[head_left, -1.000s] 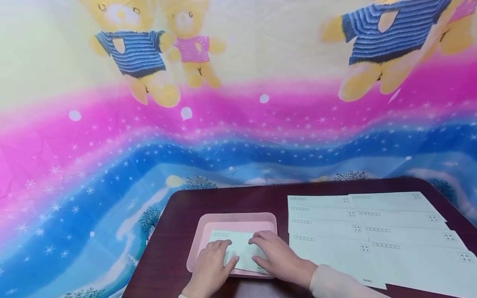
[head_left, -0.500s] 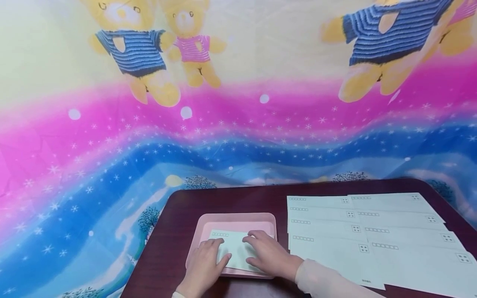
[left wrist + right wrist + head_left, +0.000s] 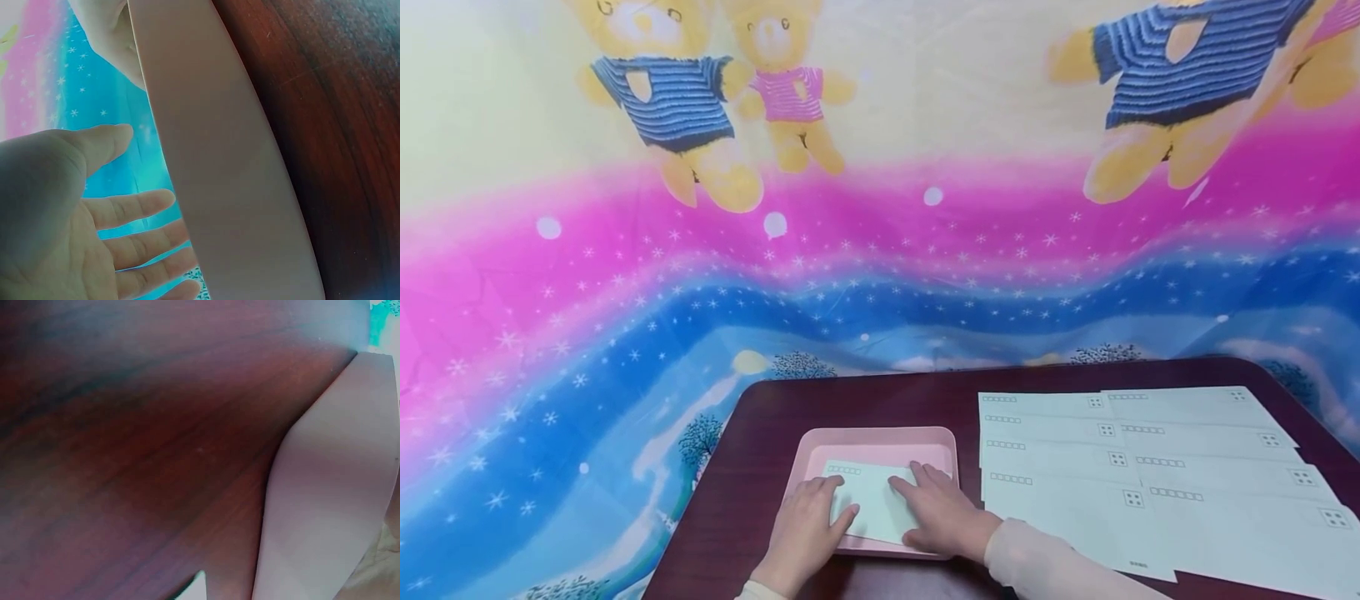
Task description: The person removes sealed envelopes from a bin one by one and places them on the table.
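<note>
In the head view a pale envelope (image 3: 874,505) with a row of small printed boxes lies slightly slanted in a pink tray (image 3: 872,435). My left hand (image 3: 805,527) is over the tray's left side, its thumb and fingertips at the envelope's left part. The left wrist view shows those fingers straight and spread behind the tray wall (image 3: 212,150). Over the envelope's right end lies my right hand (image 3: 942,514), fingers extended and spread, hiding that end. The right wrist view holds mostly the table and the tray's outer wall (image 3: 331,481), with the right hand largely hidden behind it.
To the tray's right, several similar envelopes (image 3: 1060,521) overlap in two columns on the dark red-brown table (image 3: 722,508). A printed cloth (image 3: 880,233) with bears and snowflakes hangs behind the table's far edge.
Both hands have shifted a little to the left. The right hand's fingers have flattened and spread over the envelope, which stays nearly in place in the tray.
</note>
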A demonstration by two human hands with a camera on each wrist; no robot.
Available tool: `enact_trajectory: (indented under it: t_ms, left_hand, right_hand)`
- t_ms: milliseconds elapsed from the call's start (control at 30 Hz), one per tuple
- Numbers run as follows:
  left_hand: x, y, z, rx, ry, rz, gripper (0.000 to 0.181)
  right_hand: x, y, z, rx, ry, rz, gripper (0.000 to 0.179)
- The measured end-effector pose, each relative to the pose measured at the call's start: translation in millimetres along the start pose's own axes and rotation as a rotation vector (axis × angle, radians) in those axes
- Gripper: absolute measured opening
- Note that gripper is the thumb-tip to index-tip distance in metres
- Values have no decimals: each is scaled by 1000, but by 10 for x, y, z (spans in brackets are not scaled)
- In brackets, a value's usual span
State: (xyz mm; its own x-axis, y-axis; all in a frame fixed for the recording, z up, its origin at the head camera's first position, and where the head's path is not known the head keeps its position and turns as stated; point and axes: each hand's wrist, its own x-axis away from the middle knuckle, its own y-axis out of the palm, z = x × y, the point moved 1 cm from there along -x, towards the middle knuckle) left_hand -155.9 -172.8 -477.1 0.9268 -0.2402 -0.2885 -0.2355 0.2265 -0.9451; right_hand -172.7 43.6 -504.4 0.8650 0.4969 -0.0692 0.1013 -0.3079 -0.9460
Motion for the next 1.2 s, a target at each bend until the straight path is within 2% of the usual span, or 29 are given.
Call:
enact_trajectory:
  t_ms: [333,500,667,767,1000,1200]
  left_hand:
    - [-2,-41,6,-13,0,-8,43]
    - [-3,-48,-3,-13,3,-2,42]
    - [-10,-48,-12,-10,14,7,43]
    - [-7,-47,-10,-9,13,11,42]
    - [-7,-44,-13,-14,12,22,40]
    - [-28,-73,-12,-7,13,32,38]
  right_hand:
    - [-74,-5,20,16,31,21,89]
    - [-116,1,38,-42,58,64,97]
    - [-156,0,58,-134,85,119,96]
    - [-171,-19,64,-189,90,154,86]
    - [-217,-49,93,-251,81,221,42]
    - [-219,-99,117,-320,68,278,29]
